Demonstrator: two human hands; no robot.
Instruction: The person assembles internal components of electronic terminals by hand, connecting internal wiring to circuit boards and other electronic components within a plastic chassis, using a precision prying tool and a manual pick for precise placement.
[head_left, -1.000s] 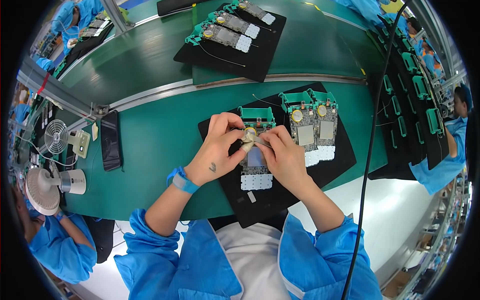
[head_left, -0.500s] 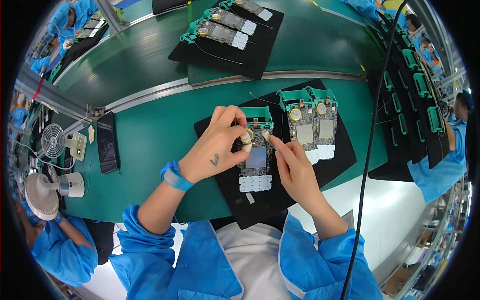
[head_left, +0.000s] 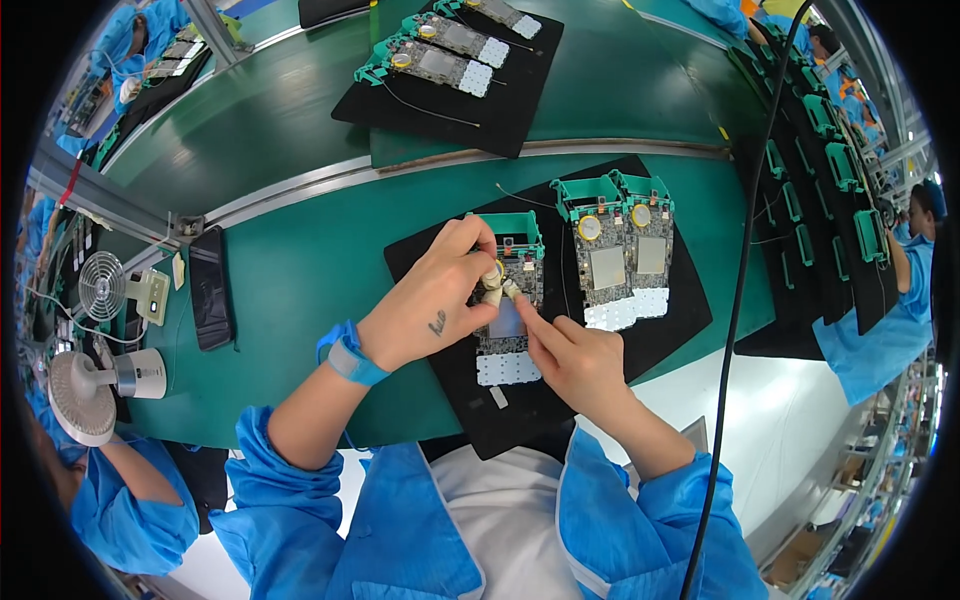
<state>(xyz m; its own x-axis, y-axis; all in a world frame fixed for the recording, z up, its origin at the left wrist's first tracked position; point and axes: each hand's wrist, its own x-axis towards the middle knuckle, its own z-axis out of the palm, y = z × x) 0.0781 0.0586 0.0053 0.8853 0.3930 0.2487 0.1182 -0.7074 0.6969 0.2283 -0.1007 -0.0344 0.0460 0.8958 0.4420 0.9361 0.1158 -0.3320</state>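
Hands pinch at one circuit board (head_left: 508, 300): left hand (head_left: 430, 305) and right hand (head_left: 575, 360) fingertips closed on small round part; two boards (head_left: 620, 250) right look finished.

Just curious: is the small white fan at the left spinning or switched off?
Cannot tell: the white fan shows only its round back, blades hidden.

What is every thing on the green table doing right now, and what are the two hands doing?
Left hand: fingertips pinching a small round part on the circuit board.
Right hand: forefinger pressing beside that part.
Circuit board: flat on the black mat, under both hands.
Two finished boards: side by side, untouched.
Small fan: upright; spinning cannot be told.
Black phone: lying flat, screen dark.
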